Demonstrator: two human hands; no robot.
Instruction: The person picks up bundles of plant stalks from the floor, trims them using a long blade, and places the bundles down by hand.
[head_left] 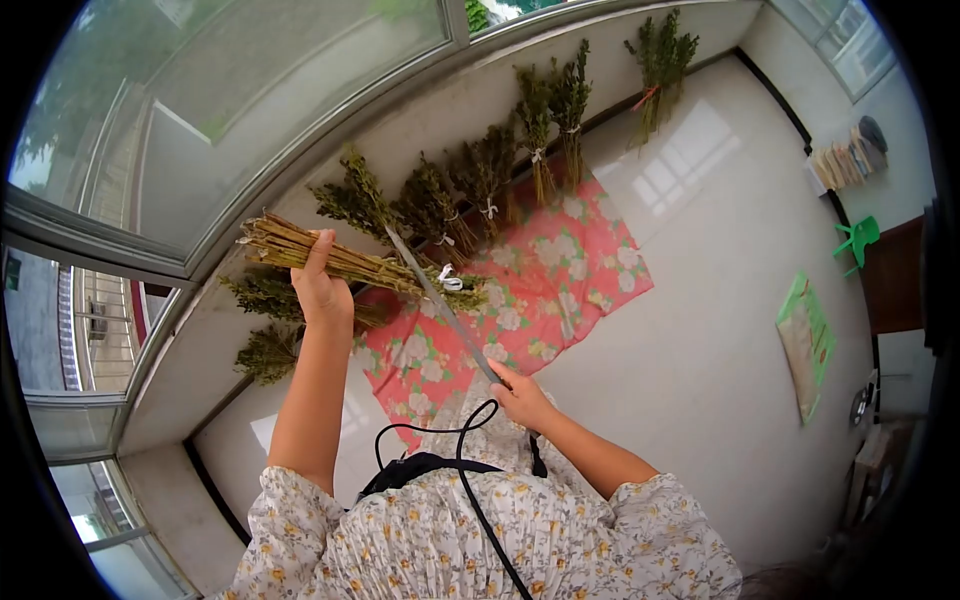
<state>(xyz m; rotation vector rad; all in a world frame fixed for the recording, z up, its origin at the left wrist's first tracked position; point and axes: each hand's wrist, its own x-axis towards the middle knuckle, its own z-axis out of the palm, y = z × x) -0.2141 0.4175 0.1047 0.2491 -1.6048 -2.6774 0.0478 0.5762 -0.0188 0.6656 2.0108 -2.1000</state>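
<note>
Our left hand (322, 295) is raised left of centre, the forearm coming up from the lower left, and its fingers are closed around the stems of a dried plant bundle (350, 262), with the thumb laid along the upper side. The bundle lies nearly level across the middle left, stem ends to the upper left, a white tie (451, 280) near its right end. Our right hand (522, 398), just below centre, reaches in from the lower right; its fingers are curled together around the near end of a long grey blade (445, 310). The blade slants to the upper left and crosses over the bundle just beside the tie (whether it touches the stems, we cannot tell).

At the right, we see a green-edged bag (806, 345) on the floor with something pale inside, too unclear to name. More leafy bundles (430, 205) line the wall from the middle left to the top, some beside or over the edge of a red floral cloth (540, 270). The cloth's right edge meets the pale floor (690, 290), which stretches toward a green stool (858, 243). On our left, the window frame (190, 265) runs close by the stem ends, and a black cord (468, 470) loops below our right hand.
</note>
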